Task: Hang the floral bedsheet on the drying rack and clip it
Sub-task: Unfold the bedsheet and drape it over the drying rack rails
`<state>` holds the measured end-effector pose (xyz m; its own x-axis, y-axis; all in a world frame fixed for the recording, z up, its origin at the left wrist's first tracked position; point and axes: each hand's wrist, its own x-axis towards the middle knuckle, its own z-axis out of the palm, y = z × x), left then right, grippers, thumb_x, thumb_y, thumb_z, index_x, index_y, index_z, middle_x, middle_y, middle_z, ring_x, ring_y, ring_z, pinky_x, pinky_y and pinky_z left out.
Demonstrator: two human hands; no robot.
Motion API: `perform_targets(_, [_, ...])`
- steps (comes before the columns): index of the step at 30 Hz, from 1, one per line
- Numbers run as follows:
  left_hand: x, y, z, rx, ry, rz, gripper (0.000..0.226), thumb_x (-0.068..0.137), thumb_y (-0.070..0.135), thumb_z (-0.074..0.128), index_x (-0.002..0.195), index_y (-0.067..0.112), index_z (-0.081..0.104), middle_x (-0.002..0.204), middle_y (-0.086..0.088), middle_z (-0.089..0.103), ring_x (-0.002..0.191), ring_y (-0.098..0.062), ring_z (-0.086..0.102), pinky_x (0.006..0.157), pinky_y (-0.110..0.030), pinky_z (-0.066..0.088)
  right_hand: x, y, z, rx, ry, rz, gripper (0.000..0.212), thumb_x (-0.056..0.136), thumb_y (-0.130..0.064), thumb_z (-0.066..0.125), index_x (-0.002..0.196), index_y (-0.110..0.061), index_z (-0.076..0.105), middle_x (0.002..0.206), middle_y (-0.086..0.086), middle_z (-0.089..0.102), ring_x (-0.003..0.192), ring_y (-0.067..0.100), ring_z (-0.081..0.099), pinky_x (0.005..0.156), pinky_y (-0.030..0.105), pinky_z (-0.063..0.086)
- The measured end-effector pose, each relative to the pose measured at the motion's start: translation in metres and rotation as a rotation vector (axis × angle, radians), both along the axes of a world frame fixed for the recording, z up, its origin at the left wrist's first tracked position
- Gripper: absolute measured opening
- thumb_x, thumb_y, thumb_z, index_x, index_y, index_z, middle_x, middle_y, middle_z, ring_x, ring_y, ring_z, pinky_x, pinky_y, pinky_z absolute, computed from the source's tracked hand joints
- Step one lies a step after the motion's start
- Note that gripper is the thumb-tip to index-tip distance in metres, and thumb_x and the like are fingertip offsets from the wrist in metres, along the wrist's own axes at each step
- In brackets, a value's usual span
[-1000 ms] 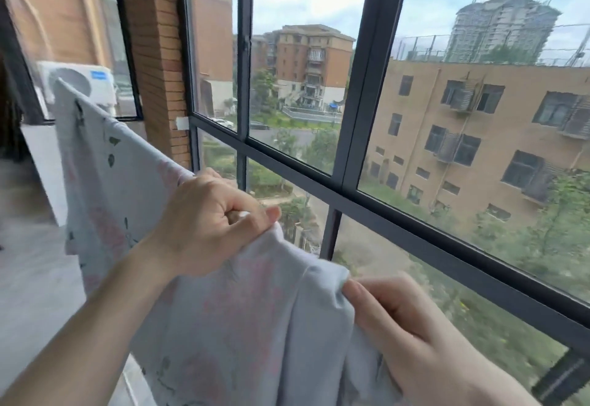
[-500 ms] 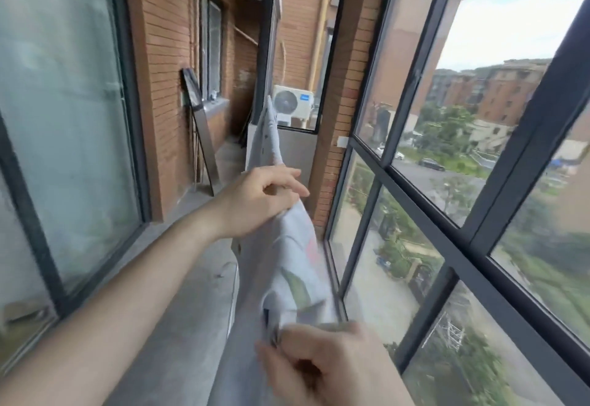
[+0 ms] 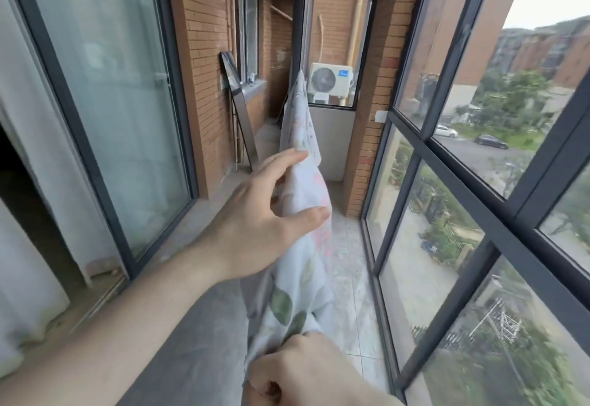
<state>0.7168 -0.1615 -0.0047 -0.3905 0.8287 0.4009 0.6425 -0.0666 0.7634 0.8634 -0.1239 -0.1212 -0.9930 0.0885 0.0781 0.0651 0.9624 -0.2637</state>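
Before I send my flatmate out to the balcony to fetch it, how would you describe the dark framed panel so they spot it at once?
Look along the brick wall on the left of the balcony, past the big sliding glass door. Just under the small window's sill, the dark framed panel stands on the floor and leans tilted against the bricks. Every other dark frame here is fixed; this one is loose.

Drying rack – hidden under the bedsheet (image 3: 303,188), can't tell its shape. Right hand (image 3: 306,373) cut off by bottom edge, fingertips buried in cloth. Sheet's lower part runs out of frame. Trees (image 3: 526,357) outside bottom right – blurred.
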Motion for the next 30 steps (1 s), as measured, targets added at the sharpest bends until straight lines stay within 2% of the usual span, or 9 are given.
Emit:
perform_targets(2, [0.019,-0.015,-0.010,0.021,0.054,0.113,0.086,0.082,0.042,0.082,0.152,0.049,0.034,0.151,0.033,0.041,0.134,0.016,0.039,0.106,-0.010,0.035,0.006,-0.001,-0.008,-0.032,0.023,-0.073,0.017,0.071,-0.029,0.060,0.058,-0.025,0.050,0.054,-0.013,0.041,0.068,0.008,0.049,0.058,0.020,0.020])
perform_targets(5, [0.037,-0.031,-0.021,0.021,0.088,0.271,0.093,0.081,0.037,0.083,0.153,0.054,0.027,0.147,0.038,0.041,0.128,0.016,0.045,0.104,-0.017,0.039,0.007,-0.011,-0.009,0.110,-0.035,0.005,0.018,0.059,-0.046,0.068,0.060,-0.029,0.061,0.051,-0.013,0.040,0.052,0.004,0.041,0.047,0.015,0.007])
perform_targets(7, [0.045,-0.038,-0.025,0.003,0.094,0.376,0.088,0.078,0.039,0.084,0.149,0.054,0.032,0.140,0.040,0.047,0.120,0.011,0.053,0.099,-0.026,0.046,0.003,-0.008,-0.012,0.171,-0.093,0.051,0.024,0.063,-0.047,0.074,0.063,-0.026,0.063,0.051,-0.009,0.046,0.047,0.013,0.045,0.050,0.013,0.017])
perform_targets(10, [0.057,-0.040,-0.034,-0.006,0.242,0.571,0.036,0.080,0.045,0.079,0.107,0.033,0.060,0.090,0.016,0.070,0.082,-0.011,0.065,0.074,-0.040,0.056,0.005,-0.016,-0.011,0.244,-0.027,0.056,0.031,0.060,-0.048,0.082,0.077,-0.023,0.077,0.057,-0.006,0.063,0.050,0.020,0.062,0.047,0.024,0.020])
perform_targets(13, [0.064,-0.036,-0.046,-0.014,0.339,0.702,0.041,0.088,0.038,0.072,0.067,0.017,0.044,0.048,-0.003,0.046,0.052,-0.027,0.050,0.052,-0.043,0.048,0.005,-0.002,-0.014,0.181,0.111,0.226,0.024,0.093,-0.030,0.066,0.104,-0.009,0.067,0.088,0.012,0.070,0.076,0.035,0.069,0.050,0.030,0.030])
perform_targets(15, [0.070,-0.033,-0.046,-0.040,0.371,0.739,0.040,0.092,0.036,0.066,0.067,0.017,0.042,0.048,-0.003,0.046,0.052,-0.030,0.050,0.052,-0.043,0.048,0.019,0.011,-0.016,0.060,0.108,0.271,0.022,0.097,-0.039,0.060,0.095,-0.017,0.063,0.090,0.012,0.069,0.082,0.037,0.066,0.064,0.041,0.045])
perform_targets(17, [0.067,-0.030,-0.046,-0.089,0.419,0.759,0.036,0.094,0.037,0.061,0.070,0.017,0.043,0.055,-0.006,0.053,0.059,-0.037,0.054,0.056,-0.045,0.050,0.035,0.018,-0.011,-0.051,0.088,0.249,0.027,0.093,-0.052,0.058,0.088,-0.026,0.061,0.087,0.002,0.069,0.085,0.031,0.064,0.075,0.037,0.048])
perform_targets(24, [0.034,-0.035,-0.033,-0.174,0.490,0.864,0.041,0.102,0.037,0.053,0.073,0.012,0.039,0.065,-0.016,0.052,0.067,-0.043,0.052,0.060,-0.043,0.040,0.032,0.105,0.038,-0.192,0.295,-0.042,0.012,0.091,-0.039,0.063,0.087,-0.028,0.065,0.093,-0.015,0.067,0.077,0.004,0.058,0.067,0.028,0.045])
perform_targets(30, [-0.024,-0.064,-0.019,-0.221,0.522,0.955,0.039,0.103,0.037,0.052,0.077,0.009,0.045,0.081,-0.030,0.063,0.080,-0.050,0.059,0.067,-0.049,0.046,0.001,0.147,0.059,-0.289,0.390,-0.112,0.015,0.090,-0.036,0.065,0.105,-0.034,0.064,0.104,-0.018,0.065,0.083,0.007,0.063,0.076,0.029,0.051])
